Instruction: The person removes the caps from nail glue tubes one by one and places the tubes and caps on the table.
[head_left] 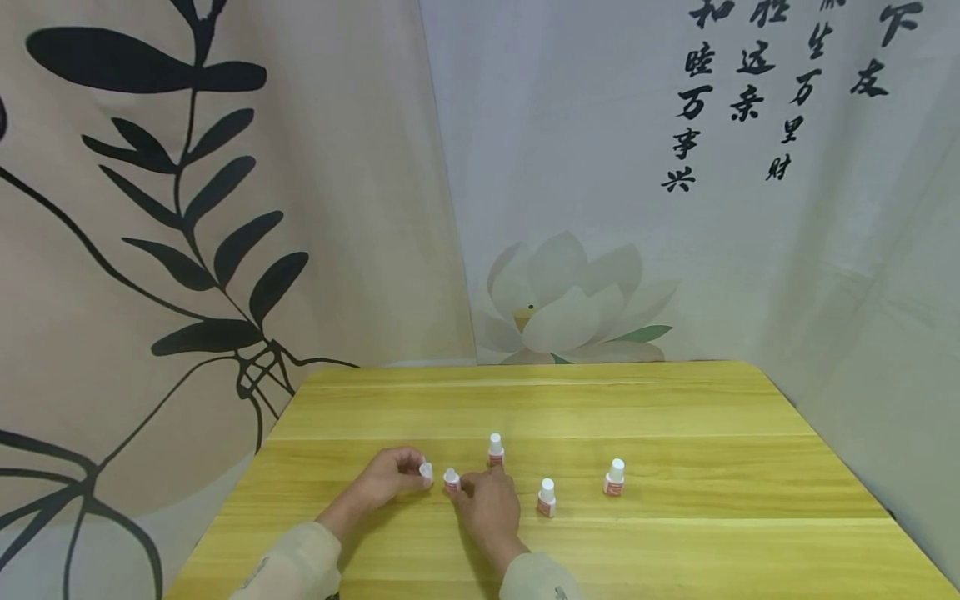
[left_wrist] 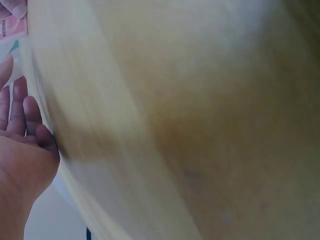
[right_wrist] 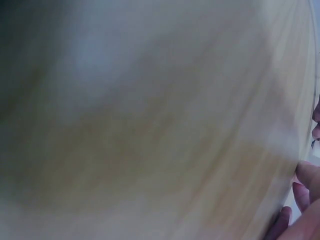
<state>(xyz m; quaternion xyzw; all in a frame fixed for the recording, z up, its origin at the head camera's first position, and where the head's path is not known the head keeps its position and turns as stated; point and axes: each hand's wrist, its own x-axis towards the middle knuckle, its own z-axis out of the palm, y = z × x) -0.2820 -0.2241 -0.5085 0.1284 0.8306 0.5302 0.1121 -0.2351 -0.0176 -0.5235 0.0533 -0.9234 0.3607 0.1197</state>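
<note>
My left hand [head_left: 388,478] pinches a small white cap [head_left: 426,472] between thumb and fingers, just left of a small bottle [head_left: 452,480] with a white top and a pink-red label. The right hand [head_left: 491,507] pinches that bottle from its right side. In the left wrist view, the bottle's pink label [left_wrist: 11,28] shows at the upper left edge, close to the left hand [left_wrist: 22,145], whose other fingers are loosely bent. Only part of the right hand [right_wrist: 307,195] shows at the edge of the right wrist view. Right behind its fingers stands another bottle [head_left: 496,448], its lower part hidden.
Two more upright white-topped bottles stand to the right, one near [head_left: 547,498] and one farther off [head_left: 614,477]. All are on a yellow wood-grain table [head_left: 712,550]. Printed curtains [head_left: 375,208] hang behind its far edge.
</note>
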